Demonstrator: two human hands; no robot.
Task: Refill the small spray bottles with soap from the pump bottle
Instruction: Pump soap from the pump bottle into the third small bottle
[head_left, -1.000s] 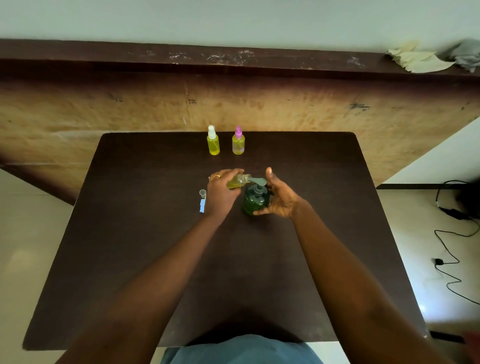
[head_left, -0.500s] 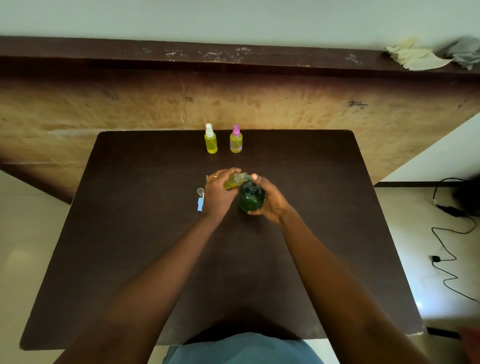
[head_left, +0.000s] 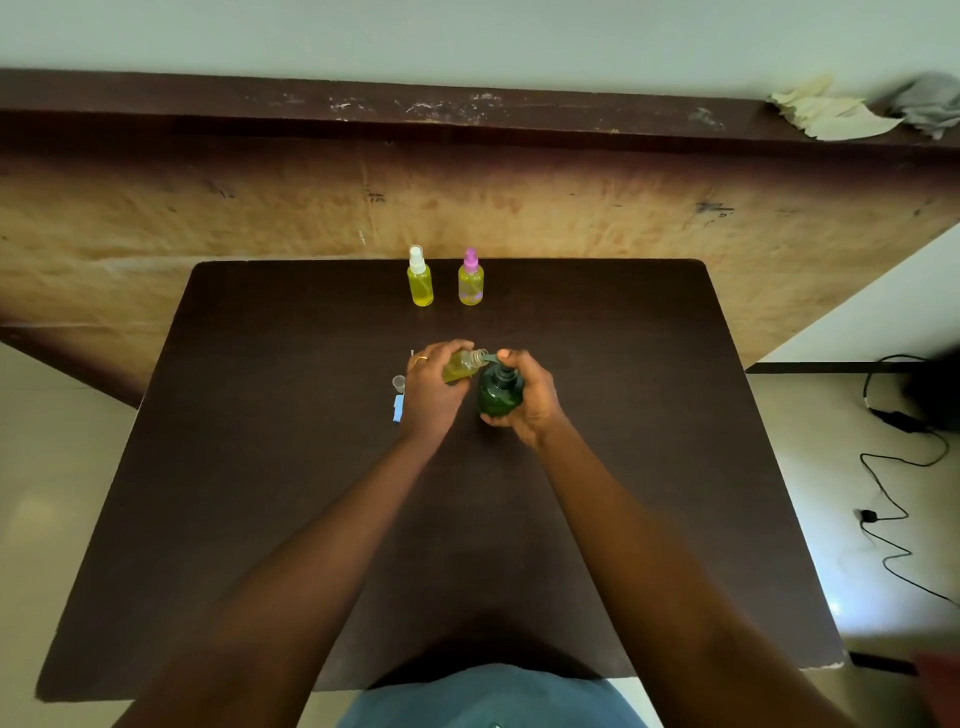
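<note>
left hand (head_left: 431, 392) wrapped round an uncapped spray bottle (head_left: 460, 366), tilted, neck at the pump spout. right hand (head_left: 530, 397) clasped on the green pump bottle (head_left: 498, 392) mid-table (head_left: 260, 467), a finger on the pump head. bottle's lower half hidden by fingers. small clear cap (head_left: 398, 382) and blue piece (head_left: 398, 408) just left, hard to make out. two capped bottles (head_left: 420, 276) upright at far edge.

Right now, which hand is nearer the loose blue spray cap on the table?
Left. The left hand, holding the open small bottle, sits right beside the blue spray cap. The right hand is farther off, on the green pump bottle.
</note>
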